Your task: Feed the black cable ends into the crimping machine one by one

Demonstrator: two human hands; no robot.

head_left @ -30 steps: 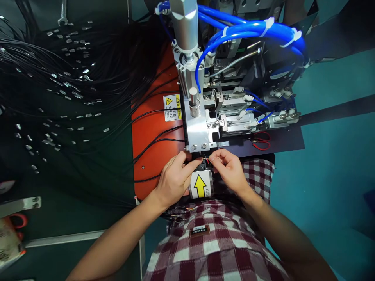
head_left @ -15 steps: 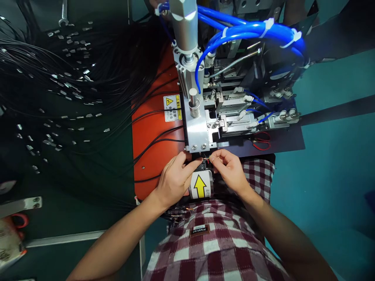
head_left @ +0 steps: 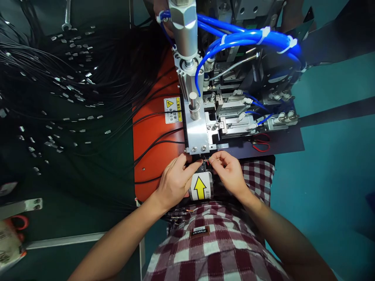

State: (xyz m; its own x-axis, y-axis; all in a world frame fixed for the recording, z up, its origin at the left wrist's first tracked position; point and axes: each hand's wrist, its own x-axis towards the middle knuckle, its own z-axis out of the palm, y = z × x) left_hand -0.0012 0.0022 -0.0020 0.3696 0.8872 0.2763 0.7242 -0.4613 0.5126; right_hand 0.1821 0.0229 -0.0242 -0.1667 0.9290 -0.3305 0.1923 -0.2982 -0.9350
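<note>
My left hand (head_left: 176,176) is closed on the end of a black cable (head_left: 148,181) that runs in across the orange plate (head_left: 148,156). Close to its fingertips, my right hand (head_left: 228,170) pinches the thin, bare wire ends (head_left: 206,160), a red one among them. Both hands work at the near edge of the metal machine (head_left: 197,134), just above a white label with a yellow arrow (head_left: 200,187). Other black cables (head_left: 164,134) lead over the plate into the machine. The fingers partly hide the wire tips.
Bundled black cables with shiny metal ends (head_left: 73,86) cover the dark table at left, with a wrench (head_left: 67,17) behind. Thick blue air hoses (head_left: 234,39) arch over the machine. Red-handled scissors (head_left: 260,143) lie at right. Loose stripped cable ends (head_left: 187,211) rest by my lap.
Both hands stay in nearly the same place. My right fingertips have shifted very slightly at the wires, and the whole view has moved a little.
</note>
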